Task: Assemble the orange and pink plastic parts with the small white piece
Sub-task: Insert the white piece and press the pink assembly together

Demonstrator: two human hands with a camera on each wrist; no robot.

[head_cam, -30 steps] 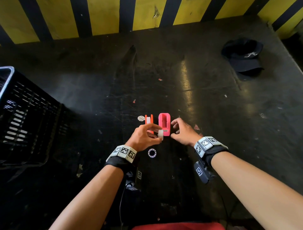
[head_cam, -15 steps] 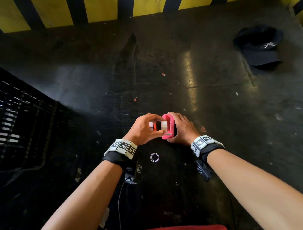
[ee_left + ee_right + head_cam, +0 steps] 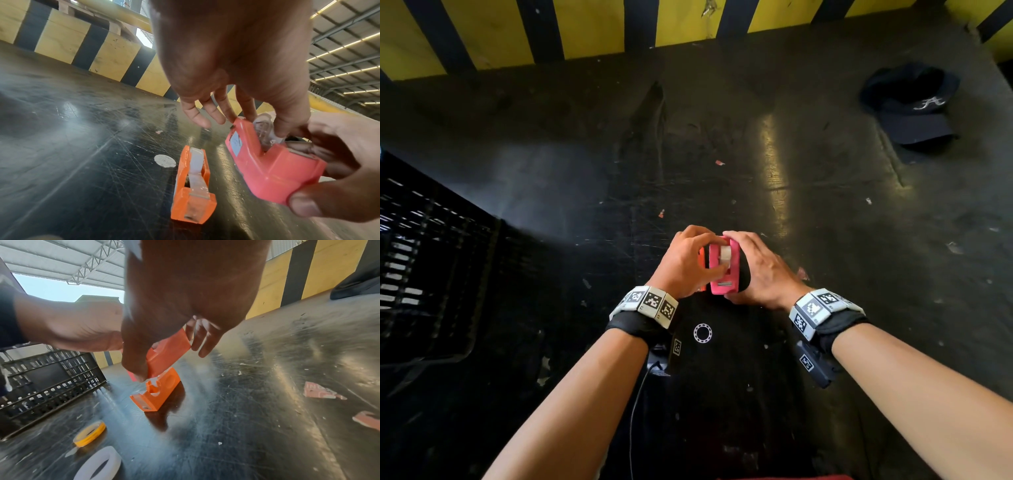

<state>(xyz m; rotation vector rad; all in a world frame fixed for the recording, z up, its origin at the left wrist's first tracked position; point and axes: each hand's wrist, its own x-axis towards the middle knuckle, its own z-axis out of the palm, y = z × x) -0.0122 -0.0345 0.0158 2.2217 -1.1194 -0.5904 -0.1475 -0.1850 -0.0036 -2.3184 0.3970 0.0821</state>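
Observation:
My right hand (image 3: 738, 267) grips the pink plastic part (image 3: 724, 274), a tape-dispenser body, tilted just above the dark table. My left hand (image 3: 717, 255) pinches the small white roll piece (image 3: 725, 255) between thumb and forefinger inside the pink part's open slot (image 3: 265, 134). The orange part (image 3: 193, 186) lies on the table to the left of the pink one, a white strip running along its top. No hand touches it. In the head view the left hand hides most of the orange part (image 3: 701, 260).
A black slatted crate (image 3: 431, 260) stands at the left. A dark cap (image 3: 911, 106) lies far right. A white ring (image 3: 702, 332) and a yellow tape roll (image 3: 90, 433) lie near my wrists. A yellow-black striped barrier (image 3: 599, 27) borders the back.
The right hand has lifted and tilted the pink part off the table. The left hand has carried the white piece from beside the pink part into its slot.

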